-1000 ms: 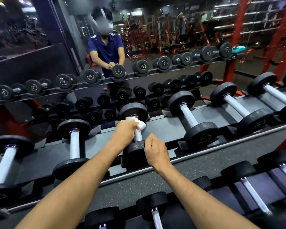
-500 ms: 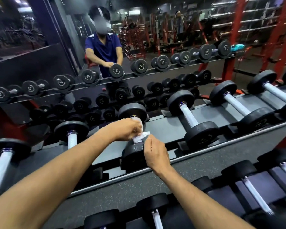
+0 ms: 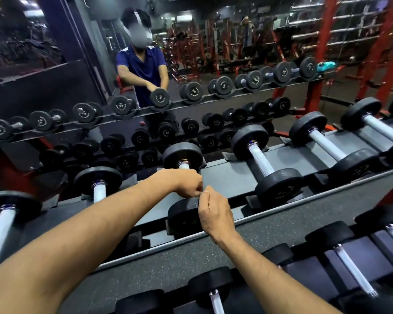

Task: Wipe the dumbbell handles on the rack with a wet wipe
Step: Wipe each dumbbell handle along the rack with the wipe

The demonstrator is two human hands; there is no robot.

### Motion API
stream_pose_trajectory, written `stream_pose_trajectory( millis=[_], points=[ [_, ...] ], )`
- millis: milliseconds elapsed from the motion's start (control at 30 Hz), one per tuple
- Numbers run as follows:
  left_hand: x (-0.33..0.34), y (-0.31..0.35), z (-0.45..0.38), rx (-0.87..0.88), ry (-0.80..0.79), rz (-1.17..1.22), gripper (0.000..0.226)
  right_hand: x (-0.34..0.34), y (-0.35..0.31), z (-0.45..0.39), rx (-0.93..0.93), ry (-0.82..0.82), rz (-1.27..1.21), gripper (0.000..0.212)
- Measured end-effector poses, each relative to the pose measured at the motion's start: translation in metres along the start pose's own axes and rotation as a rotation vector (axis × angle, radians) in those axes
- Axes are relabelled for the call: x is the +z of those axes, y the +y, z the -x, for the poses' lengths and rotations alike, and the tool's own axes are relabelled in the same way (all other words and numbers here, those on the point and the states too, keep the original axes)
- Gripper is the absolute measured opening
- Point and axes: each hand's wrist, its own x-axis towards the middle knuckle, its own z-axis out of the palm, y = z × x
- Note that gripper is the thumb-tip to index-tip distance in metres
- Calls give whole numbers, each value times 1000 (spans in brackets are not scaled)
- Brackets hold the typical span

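The middle dumbbell lies on the rack's grey top shelf, and only a short stub of its silver handle shows. My left hand is curled over the rest of the handle. My right hand meets it from the near side, above the near weight head. The fingertips of both hands pinch together at a small pale sliver of the wet wipe. The rest of the wipe is hidden inside the hands.
More dumbbells lie on the same shelf, to the left and to the right. A lower tier holds several others near me. A wall mirror behind the rack reflects me and the gym.
My left hand slid down the handle toward the near head. The right hand rose to meet it. The wipe, plainly seen before, is now almost wholly covered.
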Motion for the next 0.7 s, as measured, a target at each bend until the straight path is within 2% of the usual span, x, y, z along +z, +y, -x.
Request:
stream_pose_trajectory(
  millis=[67, 267, 400, 533, 633, 700],
  points=[
    [-4, -1, 0, -23, -36, -24, 40, 1, 0, 0, -5, 8, 2, 26],
    [-3, -22, 1, -112, 112, -89, 44, 0, -1, 1, -13, -1, 10, 28],
    [11, -8, 13, -32, 117, 162, 32, 0, -2, 1, -3, -14, 6, 27],
    [24, -8, 30, -6, 255, 474, 15, 1, -7, 1, -24, -43, 30, 25],
    [22, 1, 46, -57, 363, 497, 14, 1, -8, 1, -9, -55, 60, 27],
    [22, 6, 59, -133, 435, 460, 17, 2, -10, 3, 12, 2, 40, 29]
  ],
)
